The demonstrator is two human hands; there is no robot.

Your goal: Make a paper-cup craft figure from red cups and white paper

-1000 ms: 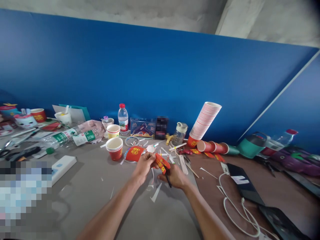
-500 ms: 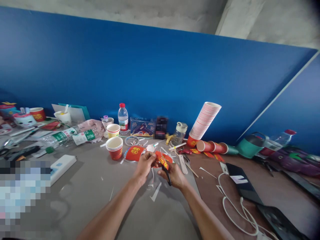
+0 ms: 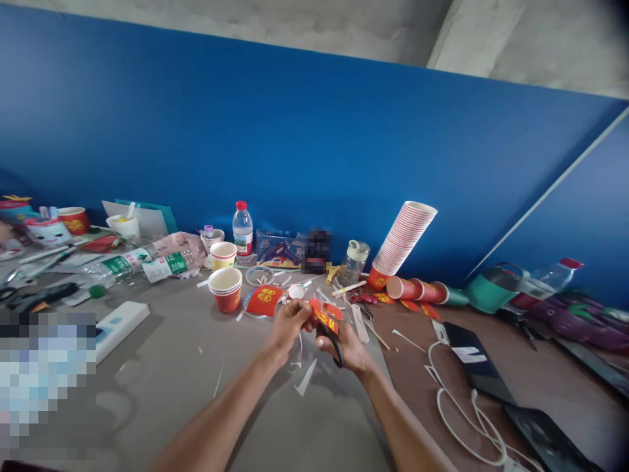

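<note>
Left grip [image 3: 289, 322] pinches red paper [image 3: 328, 320]; right grip [image 3: 350, 346] holds scissors [image 3: 339, 358] — grey tabletop [image 3: 299, 432] spreads wide between forearms [image 3: 230, 396].

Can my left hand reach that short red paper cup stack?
Probably yes: nothing tall stands between your left hand and those red paper cups, though it holds a red gold-printed paper piece.

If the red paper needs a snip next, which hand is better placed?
Probably the right hand: it grips the black scissors, close against the red paper. The left hand pinches the paper's left edge, so it seems better suited to steadying it.
</note>
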